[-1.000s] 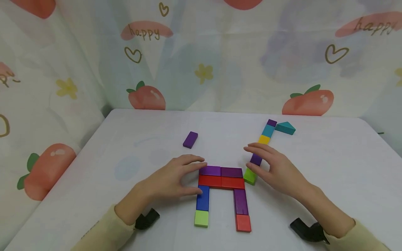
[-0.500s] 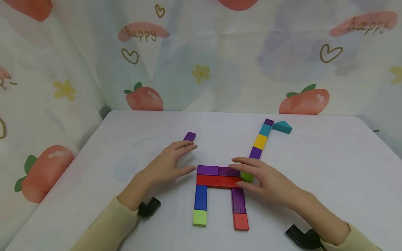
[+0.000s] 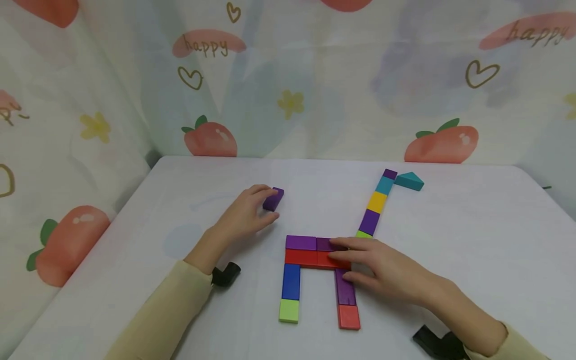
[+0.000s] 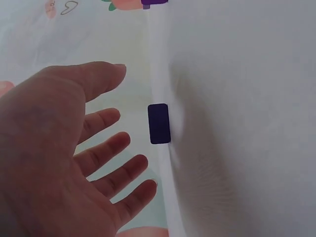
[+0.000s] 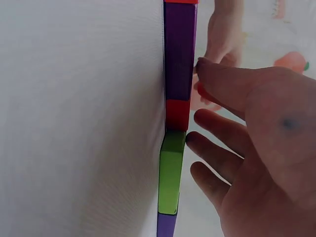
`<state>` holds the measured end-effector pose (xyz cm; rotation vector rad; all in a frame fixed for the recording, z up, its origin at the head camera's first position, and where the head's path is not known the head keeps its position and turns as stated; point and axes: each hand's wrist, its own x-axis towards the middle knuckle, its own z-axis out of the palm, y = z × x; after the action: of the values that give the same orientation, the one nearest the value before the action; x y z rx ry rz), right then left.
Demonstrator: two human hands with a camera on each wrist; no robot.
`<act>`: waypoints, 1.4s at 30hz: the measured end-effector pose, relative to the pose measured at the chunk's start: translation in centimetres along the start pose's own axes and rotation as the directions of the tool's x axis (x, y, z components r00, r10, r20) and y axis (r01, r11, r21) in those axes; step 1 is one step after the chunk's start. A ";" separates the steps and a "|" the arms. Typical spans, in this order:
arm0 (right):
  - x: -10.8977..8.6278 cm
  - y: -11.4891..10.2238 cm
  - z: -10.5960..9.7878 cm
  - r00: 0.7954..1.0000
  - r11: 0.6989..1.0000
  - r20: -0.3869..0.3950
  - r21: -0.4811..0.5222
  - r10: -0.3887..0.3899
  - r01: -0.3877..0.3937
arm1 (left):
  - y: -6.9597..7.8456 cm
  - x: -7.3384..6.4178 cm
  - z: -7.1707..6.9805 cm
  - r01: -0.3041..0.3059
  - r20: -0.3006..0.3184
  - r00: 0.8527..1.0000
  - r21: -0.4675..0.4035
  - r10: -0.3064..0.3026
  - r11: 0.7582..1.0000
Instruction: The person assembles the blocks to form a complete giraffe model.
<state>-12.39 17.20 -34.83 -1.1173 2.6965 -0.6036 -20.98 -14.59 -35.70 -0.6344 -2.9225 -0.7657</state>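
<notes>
My left hand (image 3: 245,212) is beside a lone purple block (image 3: 275,200), fingers spread and thumb apart. In the left wrist view a gap shows between the fingertips and that block (image 4: 159,123). My right hand (image 3: 387,267) is over the right end of a flat block figure, its loosely bent fingers above the red blocks (image 3: 300,258) and the purple row (image 3: 300,243). Its thumb is by the purple leg block (image 3: 346,295). Whether these fingertips touch the blocks, I cannot tell. A green block (image 5: 170,180) is partly hidden by this hand in the head view.
A slanting line of purple, yellow (image 3: 376,202) and teal blocks runs to the back right, with a teal triangle (image 3: 410,181) at its tip. Blue (image 3: 291,281) and lime (image 3: 288,311) blocks form the left leg; a red block (image 3: 348,317) ends the right one.
My left hand has moved away from the figure's left end, back to the lone purple block. My right hand has come from the slanting line down to the figure's right end.
</notes>
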 end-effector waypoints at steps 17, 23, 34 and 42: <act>-0.1 0.1 0.2 0.999 0.997 0.009 -0.064 -0.041 0.042 | 0.0 2.2 0.3 0.136 0.046 0.989 0.024 -0.137 0.990; -0.1 0.1 0.2 0.999 0.997 0.005 -0.071 -0.040 0.040 | 0.0 2.7 0.2 0.136 0.055 0.989 0.058 -0.140 0.989; -0.1 0.0 0.0 0.999 0.994 -0.003 -0.098 -0.044 0.044 | 0.7 3.2 0.2 0.141 0.053 0.988 0.074 -0.146 0.987; -0.1 0.0 0.0 0.999 0.994 0.002 -0.098 -0.039 0.039 | 0.9 3.0 0.3 0.195 0.070 0.978 0.042 -0.198 0.980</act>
<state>-12.28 17.25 -34.84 -1.1960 2.7366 -0.4810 -23.36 -12.57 -35.03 -0.3828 -3.0935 -0.7211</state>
